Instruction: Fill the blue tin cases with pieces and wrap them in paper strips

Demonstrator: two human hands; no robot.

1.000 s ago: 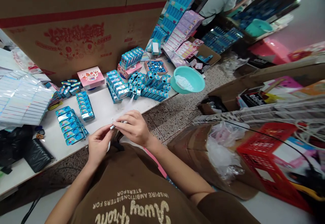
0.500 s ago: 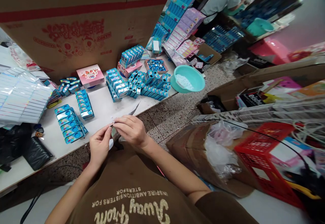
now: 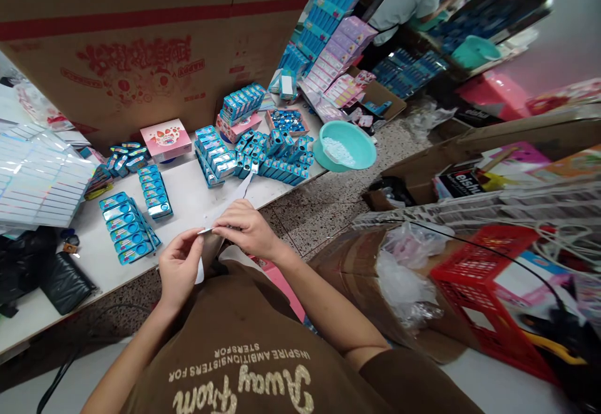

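My left hand (image 3: 181,269) pinches one end of a thin white strip (image 3: 205,232) at the table's front edge. The fingers of my right hand (image 3: 246,229) are closed on the strip's other end, a short way to the right. A pale sheet or ribbon (image 3: 241,188) rises behind my right hand towards the blue boxes. Below my left fingers hangs another white piece (image 3: 200,271). Left of the hands, two rows of small blue boxes (image 3: 126,229) lie on the white table (image 3: 188,198).
Behind are a pink box (image 3: 166,139), piled blue boxes (image 3: 277,157) and a large carton (image 3: 141,57). A turquoise basin (image 3: 366,154) with white pieces sits at the table's right edge. A red crate (image 3: 483,263) stands right. A person (image 3: 408,0) is at the back.
My hands have moved slightly apart, the left one left and down. More of the thin strip shows between them, and the pale sheet behind my right hand stands out longer.
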